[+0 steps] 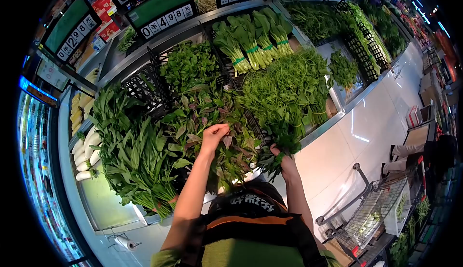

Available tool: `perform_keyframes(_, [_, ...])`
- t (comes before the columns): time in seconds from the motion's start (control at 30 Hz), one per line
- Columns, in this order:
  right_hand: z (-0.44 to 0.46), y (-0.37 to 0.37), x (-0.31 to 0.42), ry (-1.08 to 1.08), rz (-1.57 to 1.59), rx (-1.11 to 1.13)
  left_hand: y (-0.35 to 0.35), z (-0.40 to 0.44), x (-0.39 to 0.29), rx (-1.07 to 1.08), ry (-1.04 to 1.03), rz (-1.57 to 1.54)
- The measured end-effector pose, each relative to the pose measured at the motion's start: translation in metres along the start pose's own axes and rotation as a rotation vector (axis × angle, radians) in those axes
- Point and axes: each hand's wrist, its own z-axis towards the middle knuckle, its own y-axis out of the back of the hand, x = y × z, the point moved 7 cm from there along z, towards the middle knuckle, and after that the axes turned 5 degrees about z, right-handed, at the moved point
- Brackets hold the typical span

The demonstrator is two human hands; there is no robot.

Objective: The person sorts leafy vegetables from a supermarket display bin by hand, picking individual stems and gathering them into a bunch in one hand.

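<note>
Over a pile of reddish-green leafy vegetables point(193, 117) in the middle, my left hand point(215, 136) is closed with its fingertips pinched together; what they hold, if anything, is too small to make out. My right hand point(281, 157), lower right of it, has its fingers wrapped round a bunch of dark green leaves point(272, 163) near the front edge of the display. Long-leaved greens point(140, 151) lie left of my left hand. Fine-leaved greens point(289, 88) lie beyond my right hand.
Tied bok choy point(253, 40) lies at the back. White radishes point(87, 153) are at the left. Price signs point(166, 19) stand along the far edge. A metal shopping cart point(369, 211) stands at lower right, near a person point(410, 152) partly seen. A paper roll point(126, 243) hangs at lower left.
</note>
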Motion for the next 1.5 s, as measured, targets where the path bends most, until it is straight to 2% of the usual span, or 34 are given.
perform_keyframes(0.07, [0.002,-0.016,0.006,0.029,-0.014,0.023,0.004,-0.009,-0.016,0.075,0.056,-0.144])
perform_keyframes(0.3, [0.007,-0.081,0.04,0.097,-0.006,0.169,0.006,-0.031,-0.057,0.066,-0.042,-0.083])
perform_keyframes(0.47, [0.012,-0.116,0.052,-0.039,-0.083,0.324,-0.005,-0.044,-0.076,0.069,-0.139,-0.062])
perform_keyframes(0.57, [0.013,-0.128,0.052,-0.02,-0.107,0.307,-0.017,-0.052,-0.085,0.084,-0.122,-0.077])
perform_keyframes(0.6, [0.015,-0.13,0.049,-0.029,-0.116,0.325,-0.024,-0.057,-0.095,0.121,-0.158,-0.021])
perform_keyframes(0.7, [0.015,-0.129,0.051,0.023,-0.117,0.255,-0.028,-0.061,-0.099,0.133,-0.238,-0.134])
perform_keyframes(0.87, [0.02,-0.116,0.041,-0.029,0.008,0.205,-0.034,-0.063,-0.1,0.145,-0.328,-0.17])
perform_keyframes(0.97, [0.02,-0.102,0.053,0.035,-0.022,0.185,-0.032,-0.063,-0.106,0.099,-0.378,-0.125])
perform_keyframes(1.07, [0.012,-0.095,0.092,0.076,-0.057,0.145,-0.022,-0.065,-0.119,0.034,-0.48,0.164])
perform_keyframes(1.1, [0.01,-0.097,0.102,0.118,-0.082,0.21,-0.022,-0.067,-0.125,0.013,-0.525,0.276])
perform_keyframes(1.13, [0.012,-0.1,0.108,0.176,-0.111,0.28,-0.025,-0.07,-0.135,0.005,-0.603,0.405])
perform_keyframes(1.27, [-0.004,-0.13,0.129,0.51,-0.427,0.47,-0.049,-0.08,-0.155,0.135,-0.648,0.451])
perform_keyframes(1.37, [0.028,-0.096,0.082,0.412,-0.899,0.195,-0.059,-0.078,-0.153,0.186,-0.667,0.55])
perform_keyframes(1.4, [0.029,-0.094,0.077,0.417,-1.028,0.167,-0.06,-0.083,-0.16,0.165,-0.733,0.633])
perform_keyframes(1.47, [0.042,-0.084,0.053,0.584,-1.178,0.172,-0.061,-0.085,-0.16,0.199,-0.737,0.691])
perform_keyframes(1.5, [0.042,-0.083,0.048,0.582,-1.248,0.209,-0.061,-0.087,-0.158,0.216,-0.74,0.719])
